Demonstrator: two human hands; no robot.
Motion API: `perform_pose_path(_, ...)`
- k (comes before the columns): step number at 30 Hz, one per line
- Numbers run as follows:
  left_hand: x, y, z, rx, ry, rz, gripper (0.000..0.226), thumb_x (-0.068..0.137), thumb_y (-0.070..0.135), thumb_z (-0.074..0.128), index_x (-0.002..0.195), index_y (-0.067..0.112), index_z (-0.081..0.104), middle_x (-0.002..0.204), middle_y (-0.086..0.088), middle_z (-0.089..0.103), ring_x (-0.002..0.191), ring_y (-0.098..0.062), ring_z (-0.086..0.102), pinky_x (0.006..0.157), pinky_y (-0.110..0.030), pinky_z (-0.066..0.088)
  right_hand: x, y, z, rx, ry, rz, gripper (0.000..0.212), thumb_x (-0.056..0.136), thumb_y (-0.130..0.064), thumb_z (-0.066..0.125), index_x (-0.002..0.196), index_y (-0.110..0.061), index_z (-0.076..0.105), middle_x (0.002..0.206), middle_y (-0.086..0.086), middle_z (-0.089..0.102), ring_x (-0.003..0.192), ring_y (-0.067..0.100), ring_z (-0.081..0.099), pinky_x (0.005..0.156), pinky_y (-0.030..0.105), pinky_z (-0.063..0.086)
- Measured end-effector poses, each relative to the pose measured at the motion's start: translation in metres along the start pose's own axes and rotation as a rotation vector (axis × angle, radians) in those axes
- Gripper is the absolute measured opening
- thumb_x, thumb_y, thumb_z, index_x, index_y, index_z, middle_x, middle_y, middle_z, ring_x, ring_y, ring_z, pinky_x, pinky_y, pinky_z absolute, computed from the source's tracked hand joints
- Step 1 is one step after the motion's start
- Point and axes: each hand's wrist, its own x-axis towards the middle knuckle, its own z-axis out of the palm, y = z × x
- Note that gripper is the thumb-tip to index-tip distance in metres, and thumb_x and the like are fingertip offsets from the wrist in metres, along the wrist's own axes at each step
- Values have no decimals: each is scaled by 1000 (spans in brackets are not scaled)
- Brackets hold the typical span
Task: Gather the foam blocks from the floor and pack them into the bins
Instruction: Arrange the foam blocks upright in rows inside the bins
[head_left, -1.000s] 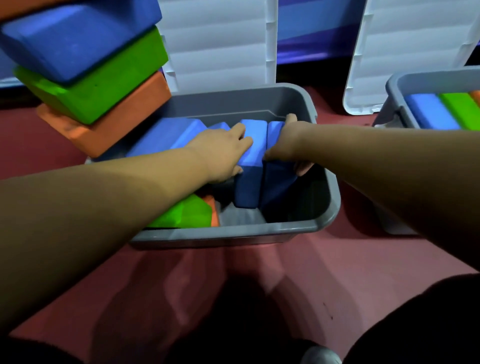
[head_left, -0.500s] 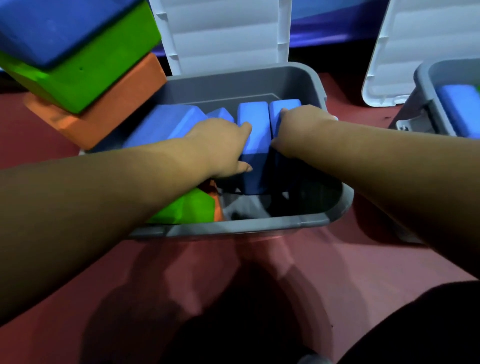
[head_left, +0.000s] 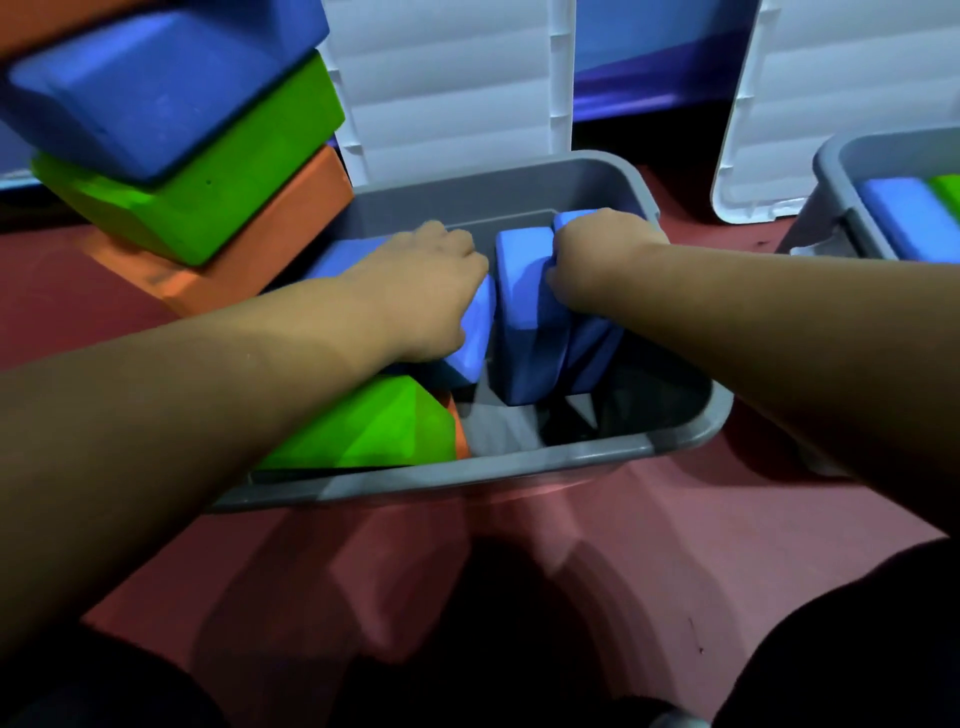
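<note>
Red floor (head_left: 623, 545) runs under everything, with a purple wall strip at the back. Two grey bins sit on it, each with a white ribbed lid standing behind it: the near lid (head_left: 452, 78) and the far lid (head_left: 831, 104).

The near bin (head_left: 467, 478) is right in front of me. I count four blue foam blocks in it: a flat blue block (head_left: 337, 254) at the left, a leaning blue block (head_left: 475, 332), a middle blue block (head_left: 524, 322) standing on edge, and a right blue block (head_left: 592, 353) standing on edge and touching the middle one. Nearer me lies one green block (head_left: 374, 426), with the edge of one orange block (head_left: 460, 431) just beside it. The bin's near right corner shows bare dark bottom.

My left hand (head_left: 421, 296) grasps the leaning blue block, fingers curled over its top. My right hand (head_left: 597, 260) clamps the top of the right blue block, fingers tucked into the seam beside the middle one; the thumb is hidden, so the grip is probably a pinch.

The second bin (head_left: 831, 166) at the right edge holds one blue slab (head_left: 904, 218) and one green slab (head_left: 948, 192) side by side.

Left of the near bin, three blocks are stacked askew: stacked blue (head_left: 156, 88) on stacked green (head_left: 208, 187) on stacked orange (head_left: 234, 260).
</note>
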Motion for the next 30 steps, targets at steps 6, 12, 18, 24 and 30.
perform_pose_path(6, -22, -18, 21, -253, -166, -405, 142, 66, 63, 90, 165, 19, -1, 170, -18, 5, 150, -50, 26, 116, -62, 35, -7, -41, -19, 220, -141, 13, 26, 93, -23, 49, 103, -19, 73, 78, 3, 73, 58, 26, 70, 64, 29, 58)
perform_pose_path(12, -31, -36, 47, -435, -169, -456, 153, 57, 70, 91, 165, 11, 1, 161, -23, 26, 139, -48, 46, 110, -55, 46, -4, -84, -26, 517, -238, 103, 25, 95, -25, 57, 94, -4, 71, 87, 18, 75, 70, 31, 76, 70, 44, 65)
perform_pose_path(18, -44, -53, 55, -519, 35, -290, 128, 76, 65, 79, 167, 13, 7, 163, -20, 34, 146, -40, 43, 115, -51, 42, -5, -111, -34, 812, -328, 211, 28, 105, -15, 46, 85, -2, 60, 84, 17, 67, 73, 28, 66, 84, 44, 60)
perform_pose_path(24, -52, -69, 37, -536, 178, -210, 100, 93, 51, 68, 168, 13, 13, 164, -18, 38, 147, -34, 43, 115, -41, 40, -8, -117, -44, 1094, -232, 290, 26, 103, -17, 46, 104, 3, 61, 93, 21, 71, 88, 37, 75, 85, 50, 62)
perform_pose_path(30, -62, -66, 2, -552, 332, -291, 77, 102, 41, 57, 165, 17, 20, 142, -16, 58, 124, -38, 58, 91, -42, 49, -11, -117, -52, 1420, 56, 243, 32, 93, -14, 46, 111, 8, 61, 95, 32, 71, 74, 45, 75, 70, 54, 64)
